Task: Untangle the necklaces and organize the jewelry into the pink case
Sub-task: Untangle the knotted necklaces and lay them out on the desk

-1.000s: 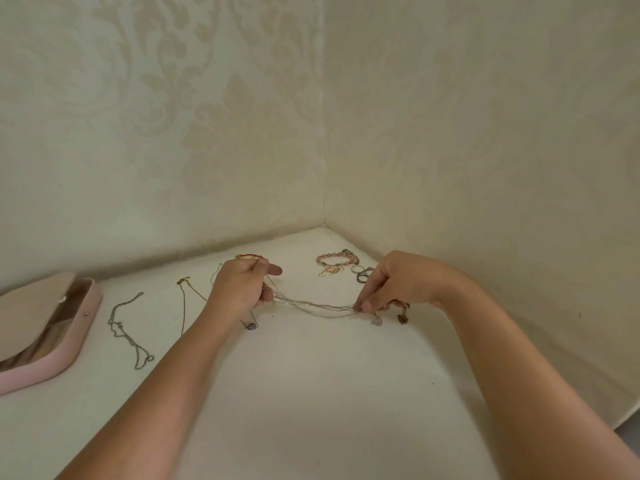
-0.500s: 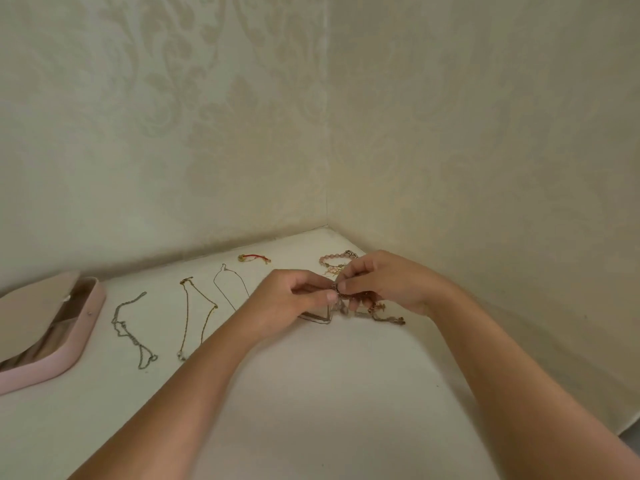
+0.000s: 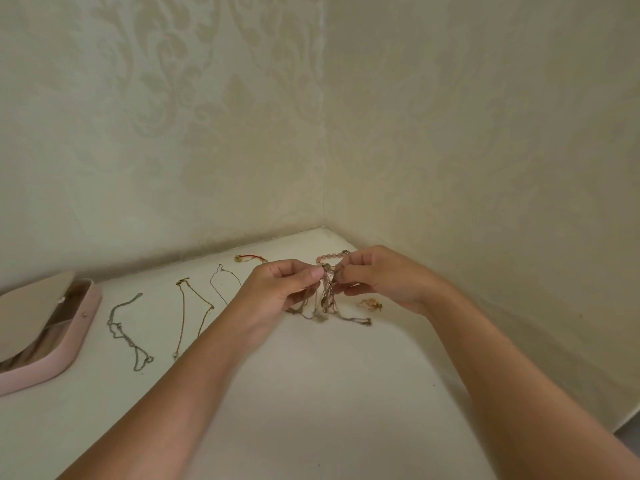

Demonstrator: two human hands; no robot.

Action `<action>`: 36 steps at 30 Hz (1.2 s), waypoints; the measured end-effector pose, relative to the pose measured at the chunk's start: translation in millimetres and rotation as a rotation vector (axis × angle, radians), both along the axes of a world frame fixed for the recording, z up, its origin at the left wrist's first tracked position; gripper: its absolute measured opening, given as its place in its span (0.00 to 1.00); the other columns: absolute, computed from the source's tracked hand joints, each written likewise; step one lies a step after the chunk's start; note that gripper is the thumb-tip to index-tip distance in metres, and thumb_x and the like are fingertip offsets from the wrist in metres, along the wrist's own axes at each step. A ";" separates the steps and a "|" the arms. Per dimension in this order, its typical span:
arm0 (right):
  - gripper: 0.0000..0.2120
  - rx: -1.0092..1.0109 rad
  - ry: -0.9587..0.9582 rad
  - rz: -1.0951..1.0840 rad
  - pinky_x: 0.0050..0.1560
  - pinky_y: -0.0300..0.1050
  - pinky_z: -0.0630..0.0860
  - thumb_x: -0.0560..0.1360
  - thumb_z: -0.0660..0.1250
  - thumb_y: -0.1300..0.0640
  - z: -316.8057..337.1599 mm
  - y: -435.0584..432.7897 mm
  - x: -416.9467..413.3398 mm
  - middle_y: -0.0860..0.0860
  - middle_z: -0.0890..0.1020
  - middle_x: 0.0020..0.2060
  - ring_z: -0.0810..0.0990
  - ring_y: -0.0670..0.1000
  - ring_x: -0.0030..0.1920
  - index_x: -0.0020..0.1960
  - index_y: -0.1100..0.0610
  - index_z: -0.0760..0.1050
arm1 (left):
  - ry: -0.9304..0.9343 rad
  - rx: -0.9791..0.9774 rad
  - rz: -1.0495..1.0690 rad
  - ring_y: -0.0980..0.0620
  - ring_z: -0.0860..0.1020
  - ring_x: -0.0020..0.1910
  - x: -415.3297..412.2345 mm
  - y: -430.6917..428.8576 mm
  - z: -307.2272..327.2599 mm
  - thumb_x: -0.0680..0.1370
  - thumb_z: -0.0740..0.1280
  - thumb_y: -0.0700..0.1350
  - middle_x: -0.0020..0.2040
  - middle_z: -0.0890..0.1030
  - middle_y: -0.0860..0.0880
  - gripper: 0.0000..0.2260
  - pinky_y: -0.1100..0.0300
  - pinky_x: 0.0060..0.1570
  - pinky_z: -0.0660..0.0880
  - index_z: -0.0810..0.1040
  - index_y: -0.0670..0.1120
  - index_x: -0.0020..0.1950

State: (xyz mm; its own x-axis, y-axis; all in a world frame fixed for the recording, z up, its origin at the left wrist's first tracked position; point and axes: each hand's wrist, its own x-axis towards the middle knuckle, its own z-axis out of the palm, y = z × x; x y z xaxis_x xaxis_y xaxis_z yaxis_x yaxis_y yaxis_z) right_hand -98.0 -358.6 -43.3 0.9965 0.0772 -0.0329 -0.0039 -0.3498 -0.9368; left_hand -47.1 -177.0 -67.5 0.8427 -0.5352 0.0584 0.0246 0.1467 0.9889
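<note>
My left hand [image 3: 277, 289] and my right hand [image 3: 377, 277] pinch the top of a tangled bunch of thin chains [image 3: 327, 299] between them, just above the white table. The chains hang down and their loose ends trail on the surface. At the far left lies the pink case [image 3: 71, 344], open, with its lid tilted up. Three necklaces lie stretched out side by side: a silver one [image 3: 126, 332], a gold one [image 3: 185, 315] and a thin dark one [image 3: 221, 282], partly hidden by my left hand.
A red cord bracelet [image 3: 251, 258] lies near the back wall. A pink bead bracelet [image 3: 329, 257] shows behind my hands, and small gold earrings [image 3: 371, 304] lie under my right hand. Patterned walls meet in a corner just behind. The table edge runs at lower right.
My hands, spread apart with the chains stretched between them a second ago, have come together. The bunch now hangs folded from both pinches, slightly higher than before.
</note>
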 end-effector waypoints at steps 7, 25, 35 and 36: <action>0.05 -0.020 -0.083 -0.150 0.59 0.49 0.76 0.77 0.64 0.62 -4.2 5.4 4.7 0.52 0.81 0.38 0.79 0.48 0.42 0.44 0.60 0.76 | 0.101 -0.130 -0.102 0.51 0.82 0.41 1.2 0.9 2.8 0.69 0.69 0.41 0.39 0.83 0.46 0.05 0.55 0.53 0.75 0.75 0.44 0.34; 0.01 0.466 0.023 0.011 0.55 0.43 0.76 0.75 0.68 0.63 -6.5 11.3 6.0 0.53 0.81 0.40 0.79 0.50 0.44 0.45 0.59 0.78 | 0.064 -0.180 -0.081 0.51 0.81 0.38 1.0 -1.4 3.1 0.69 0.68 0.40 0.37 0.81 0.46 0.07 0.60 0.42 0.80 0.70 0.42 0.35; 0.02 0.502 -0.009 -0.084 0.44 0.37 0.78 0.75 0.68 0.62 -7.5 10.6 9.0 0.52 0.81 0.39 0.80 0.47 0.39 0.47 0.60 0.79 | 0.045 -0.214 -0.062 0.53 0.80 0.38 4.3 1.1 4.2 0.71 0.67 0.42 0.38 0.82 0.48 0.06 0.63 0.40 0.79 0.71 0.44 0.36; 0.03 0.513 -0.001 -0.084 0.44 0.37 0.79 0.75 0.68 0.62 -6.6 9.6 8.7 0.52 0.81 0.38 0.80 0.47 0.39 0.47 0.60 0.80 | 0.045 -0.213 -0.055 0.53 0.81 0.40 4.7 1.5 3.9 0.71 0.67 0.42 0.40 0.83 0.48 0.06 0.62 0.42 0.79 0.71 0.44 0.37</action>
State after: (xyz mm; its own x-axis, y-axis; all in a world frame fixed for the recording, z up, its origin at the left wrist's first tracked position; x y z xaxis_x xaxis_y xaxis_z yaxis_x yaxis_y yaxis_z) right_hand -89.3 -349.0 -49.9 0.9999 0.0027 -0.0107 -0.0110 0.1557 -0.9877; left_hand -42.4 -175.6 -63.6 0.8169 -0.5601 0.1381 0.0821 0.3498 0.9332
